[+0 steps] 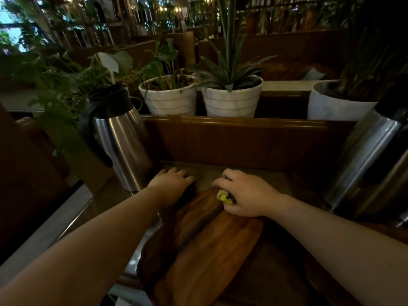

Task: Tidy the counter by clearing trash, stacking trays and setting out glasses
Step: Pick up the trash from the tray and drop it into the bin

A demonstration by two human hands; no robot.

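Observation:
Two oval wooden trays lie overlapped on the dark counter, the lighter tray [220, 244] on the right and a darker tray [174, 237] partly under it on the left. My right hand [245, 192] is closed around a crumpled yellow wrapper [224, 197] at the far end of the trays. My left hand [172, 181] rests palm down on a small dark object [191, 188] at the far left end of the trays; the hand hides most of that object. No glasses are in view.
A steel thermos jug [119, 138] with a black handle stands at the left, another steel jug [371, 160] at the right. A raised wooden ledge [242, 138] behind the counter carries white plant pots [170, 100] [231, 101] [335, 104]. The counter's metal-trimmed edge [75, 219] runs along the left.

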